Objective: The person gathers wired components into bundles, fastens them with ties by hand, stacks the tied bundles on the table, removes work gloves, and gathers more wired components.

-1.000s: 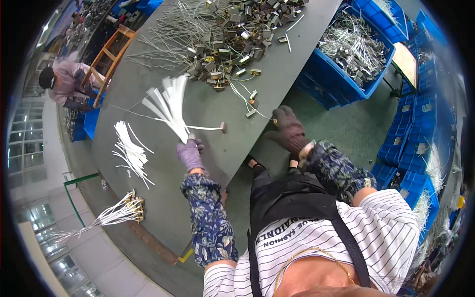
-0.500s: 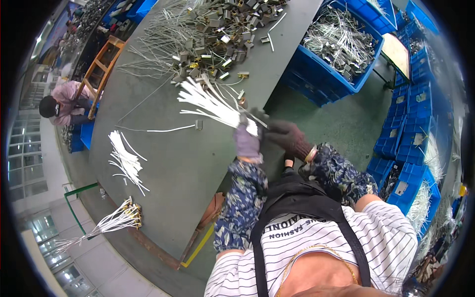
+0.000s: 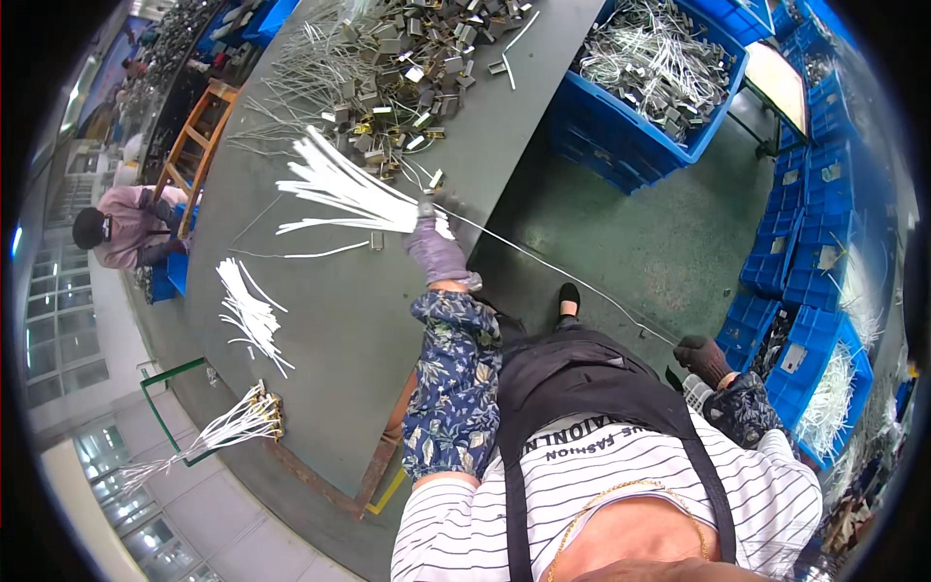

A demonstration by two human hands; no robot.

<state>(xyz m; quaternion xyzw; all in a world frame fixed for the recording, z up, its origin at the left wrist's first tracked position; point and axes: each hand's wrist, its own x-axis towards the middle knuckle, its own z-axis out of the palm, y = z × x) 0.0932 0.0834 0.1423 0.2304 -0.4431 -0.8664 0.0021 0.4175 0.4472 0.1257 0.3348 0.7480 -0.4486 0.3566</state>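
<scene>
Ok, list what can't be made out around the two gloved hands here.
- Left hand, head view: its grip on the white wire bundle is hidden by the glove's back.
- Right hand: whether it pinches the single wire is too small to tell.
- Metal parts: too small and blurred to identify.

Small pale rectangular labels sit on the fronts of the stacked blue crates at the right of the frame. No packages, signs or screens are visible.
</scene>
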